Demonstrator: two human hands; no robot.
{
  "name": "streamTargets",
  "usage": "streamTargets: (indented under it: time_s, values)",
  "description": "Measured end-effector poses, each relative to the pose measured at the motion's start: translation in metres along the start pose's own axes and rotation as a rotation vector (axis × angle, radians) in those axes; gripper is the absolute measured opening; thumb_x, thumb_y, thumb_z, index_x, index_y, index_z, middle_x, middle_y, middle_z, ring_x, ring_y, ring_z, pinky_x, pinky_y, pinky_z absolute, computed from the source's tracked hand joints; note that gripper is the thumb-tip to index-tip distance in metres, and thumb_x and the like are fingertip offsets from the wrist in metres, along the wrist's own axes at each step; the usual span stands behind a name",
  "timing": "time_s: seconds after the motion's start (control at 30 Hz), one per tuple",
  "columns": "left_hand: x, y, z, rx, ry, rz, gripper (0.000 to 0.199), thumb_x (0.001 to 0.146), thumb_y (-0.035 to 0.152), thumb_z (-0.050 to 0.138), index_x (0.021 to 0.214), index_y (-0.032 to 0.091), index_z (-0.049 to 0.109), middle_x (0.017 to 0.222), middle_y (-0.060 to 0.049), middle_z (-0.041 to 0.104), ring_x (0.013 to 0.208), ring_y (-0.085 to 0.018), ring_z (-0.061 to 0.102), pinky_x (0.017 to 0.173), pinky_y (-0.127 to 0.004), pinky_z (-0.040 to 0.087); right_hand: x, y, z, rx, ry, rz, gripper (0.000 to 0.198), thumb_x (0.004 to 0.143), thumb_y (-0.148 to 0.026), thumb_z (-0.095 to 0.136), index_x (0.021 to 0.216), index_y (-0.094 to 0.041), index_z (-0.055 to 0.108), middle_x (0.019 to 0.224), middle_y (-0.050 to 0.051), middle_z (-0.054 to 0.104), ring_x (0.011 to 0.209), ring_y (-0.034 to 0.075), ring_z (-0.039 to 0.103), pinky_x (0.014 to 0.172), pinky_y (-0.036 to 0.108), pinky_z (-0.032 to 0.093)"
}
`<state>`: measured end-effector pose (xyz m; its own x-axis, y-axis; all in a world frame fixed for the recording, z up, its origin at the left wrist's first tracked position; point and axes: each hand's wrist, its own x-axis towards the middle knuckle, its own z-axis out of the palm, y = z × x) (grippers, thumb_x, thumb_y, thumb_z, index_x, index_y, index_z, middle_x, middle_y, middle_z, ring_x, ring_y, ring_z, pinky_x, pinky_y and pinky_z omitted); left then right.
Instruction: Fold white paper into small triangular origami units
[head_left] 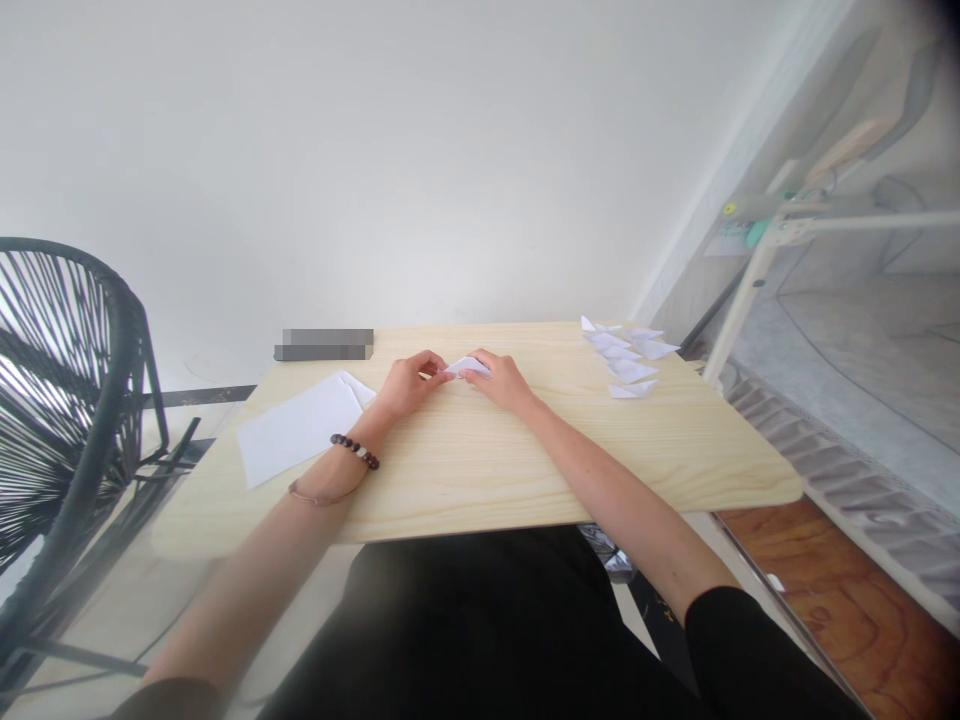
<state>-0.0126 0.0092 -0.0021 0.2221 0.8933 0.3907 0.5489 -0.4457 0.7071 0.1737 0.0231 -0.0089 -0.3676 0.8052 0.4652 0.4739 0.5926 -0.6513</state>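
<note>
While both forearms reach forward over the pale wooden table (480,470), the head view shows the two hands meeting near its far middle. The left hand (407,384) lies with its wrist low on the wood, fingers curled inward and thumb toward the right, pinching the left end of a small folded white paper piece (466,366). The right hand (501,381) comes in from the other side, knuckles up, fingertips bent down onto the right end of the same piece, so the paper is gripped between both hands, just above or on the tabletop; which of the two I cannot tell. The left arm runs diagonally from the lower left, bare, with a dark beaded bracelet (355,451) and a thin cord band (321,496) on the wrist. The right arm runs from the lower right, bare to a black sleeve (750,650) at the elbow.

Just left of the left wrist lie flat white paper sheets (300,428), overlapping one another. Well apart, at the far right corner of the table, sits a cluster of small folded white paper shapes (628,356). A black wire chair (67,400) stands to the left of the table, and a white metal frame (757,270) leans at the right.
</note>
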Motion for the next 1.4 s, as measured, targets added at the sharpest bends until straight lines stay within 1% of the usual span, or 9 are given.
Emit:
streamTargets:
  time_s: [0.17,0.37,0.5,0.6,0.7,0.87,1.13,1.23,1.4]
  values:
    - [0.001,0.001,-0.001,-0.035,-0.004,-0.019,0.03,0.067,0.045,0.058,0.076,0.016,0.056,0.075,-0.004,0.063,0.064,-0.013,0.058,0.06,-0.025,0.045,0.0,0.0,0.0,0.036,-0.014,0.011,0.025,0.073,-0.036,0.05,0.088,-0.017,0.057,0.067,-0.001,0.06,0.06,0.011,0.05,0.056,0.02,0.034]
    - [0.0,0.003,-0.001,-0.088,-0.039,-0.034,0.039,0.069,0.044,0.057,0.097,0.017,0.054,0.066,-0.001,0.062,0.06,-0.013,0.057,0.054,-0.023,0.044,0.0,0.002,0.001,0.051,-0.019,0.007,0.024,0.073,-0.034,0.05,0.088,-0.017,0.057,0.065,-0.002,0.06,0.059,0.01,0.049,0.058,0.021,0.034]
    - [-0.002,0.004,-0.002,-0.004,-0.083,-0.025,0.036,0.071,0.047,0.052,0.088,0.016,0.061,0.065,-0.002,0.063,0.061,-0.013,0.058,0.057,-0.022,0.043,0.001,0.002,0.0,0.017,-0.023,-0.004,0.023,0.072,-0.034,0.051,0.086,-0.017,0.058,0.067,-0.002,0.06,0.061,0.011,0.049,0.059,0.021,0.033]
    - [-0.002,0.005,-0.002,-0.023,-0.114,-0.057,0.037,0.073,0.048,0.05,0.087,0.015,0.063,0.066,-0.003,0.065,0.064,-0.015,0.06,0.058,-0.022,0.043,0.0,0.001,-0.001,0.006,-0.028,-0.001,0.022,0.072,-0.034,0.051,0.083,-0.017,0.058,0.067,-0.002,0.059,0.062,0.011,0.049,0.059,0.021,0.033]
    - [-0.002,0.005,-0.002,-0.042,-0.132,-0.107,0.037,0.073,0.047,0.05,0.083,0.015,0.063,0.065,-0.004,0.066,0.06,-0.014,0.06,0.054,-0.021,0.042,0.0,0.0,-0.001,0.013,-0.042,0.021,0.021,0.071,-0.034,0.052,0.082,-0.017,0.058,0.066,-0.002,0.059,0.062,0.011,0.051,0.058,0.02,0.034]
    - [-0.001,0.006,-0.003,-0.001,-0.114,-0.145,0.033,0.07,0.046,0.053,0.077,0.016,0.064,0.066,-0.003,0.066,0.054,-0.013,0.059,0.047,-0.02,0.039,0.0,-0.001,0.0,0.052,-0.061,0.062,0.02,0.071,-0.034,0.053,0.079,-0.017,0.057,0.062,-0.002,0.059,0.06,0.011,0.052,0.057,0.02,0.034]
    - [-0.001,0.006,-0.003,-0.014,-0.068,-0.184,0.034,0.065,0.049,0.058,0.07,0.015,0.061,0.064,-0.004,0.066,0.053,-0.014,0.06,0.05,-0.021,0.042,0.0,-0.001,0.0,0.073,-0.053,0.092,0.02,0.07,-0.035,0.053,0.075,-0.016,0.055,0.061,-0.003,0.059,0.058,0.01,0.051,0.055,0.02,0.033]
    - [-0.003,0.009,-0.004,0.011,-0.055,-0.172,0.038,0.066,0.052,0.055,0.07,0.015,0.062,0.065,-0.005,0.066,0.054,-0.014,0.059,0.049,-0.021,0.042,0.0,0.0,-0.001,0.085,-0.049,0.091,0.019,0.07,-0.034,0.053,0.074,-0.016,0.055,0.061,-0.003,0.059,0.058,0.01,0.051,0.055,0.02,0.033]
    - [-0.004,0.012,-0.005,0.06,-0.076,-0.053,0.038,0.074,0.05,0.046,0.077,0.016,0.064,0.077,-0.004,0.067,0.06,-0.013,0.057,0.054,-0.021,0.042,0.0,-0.001,-0.001,0.116,-0.07,0.078,0.018,0.069,-0.032,0.054,0.076,-0.016,0.057,0.061,-0.003,0.06,0.057,0.01,0.052,0.056,0.02,0.034]
